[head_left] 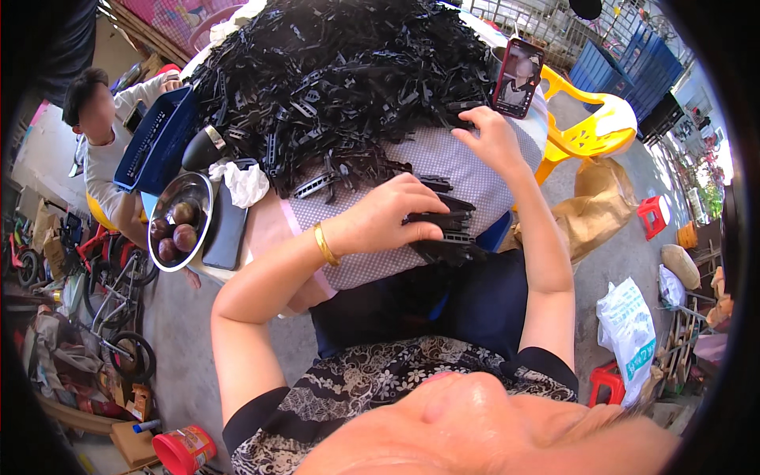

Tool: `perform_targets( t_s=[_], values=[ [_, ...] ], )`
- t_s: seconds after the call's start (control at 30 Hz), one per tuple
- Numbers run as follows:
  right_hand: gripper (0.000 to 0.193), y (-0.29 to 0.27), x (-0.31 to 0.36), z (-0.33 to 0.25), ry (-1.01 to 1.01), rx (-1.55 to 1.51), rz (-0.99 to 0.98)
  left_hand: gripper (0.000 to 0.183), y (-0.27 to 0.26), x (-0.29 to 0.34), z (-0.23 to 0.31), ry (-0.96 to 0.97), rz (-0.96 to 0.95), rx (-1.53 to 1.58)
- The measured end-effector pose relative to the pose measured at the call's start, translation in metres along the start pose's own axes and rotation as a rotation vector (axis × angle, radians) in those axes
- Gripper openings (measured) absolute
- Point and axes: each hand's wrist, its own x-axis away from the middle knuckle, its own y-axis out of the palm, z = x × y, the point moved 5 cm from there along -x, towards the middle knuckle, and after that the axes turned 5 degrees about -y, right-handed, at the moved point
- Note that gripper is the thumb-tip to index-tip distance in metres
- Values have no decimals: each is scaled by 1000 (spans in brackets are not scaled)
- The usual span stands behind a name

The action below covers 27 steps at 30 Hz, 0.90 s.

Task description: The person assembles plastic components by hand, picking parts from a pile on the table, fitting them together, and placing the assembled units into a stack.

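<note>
A large heap of slotted black plastic pieces [348,71] covers most of the table in front of me. My left hand [392,210], with a gold bangle at its wrist, curls its fingers and thumb around a stack of black plastic pieces [447,226] at the near table edge. Part of that stack is hidden under the fingers. My right hand [492,138] reaches to the right edge of the heap, its thumb and forefinger a little apart beside loose pieces. Just beyond it a phone [518,77] stands upright with its screen lit.
On the left stand a steel bowl [160,260] of dark round fruit, a flat dark phone [225,236], crumpled tissue [247,184] and a blue basket [131,170]. Another person [103,146] is beyond them. A yellow chair [594,127] and brown sack [594,210] are at the right.
</note>
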Motion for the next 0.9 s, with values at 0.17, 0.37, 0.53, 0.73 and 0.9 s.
perform_targets(
  t_s=[0.17,0.37,0.53,0.73,0.9],
  values=[
    [25,9,-8,0,-37,124,-147,29,-8,-2,-4,-22,72,63],
    [21,18,-4,-12,-148,-1,-103,21,-21,-3,-37,-430,277,242],
    [21,16,-6,-40,-230,79,-130,22,-25,-2,-42,-387,381,196],
    [22,22,6,-76,-369,-147,-187,25,-29,-20,-46,-117,428,-296],
    [20,16,5,-55,-348,-308,-155,27,-24,-41,-53,-167,268,-384]
  ],
)
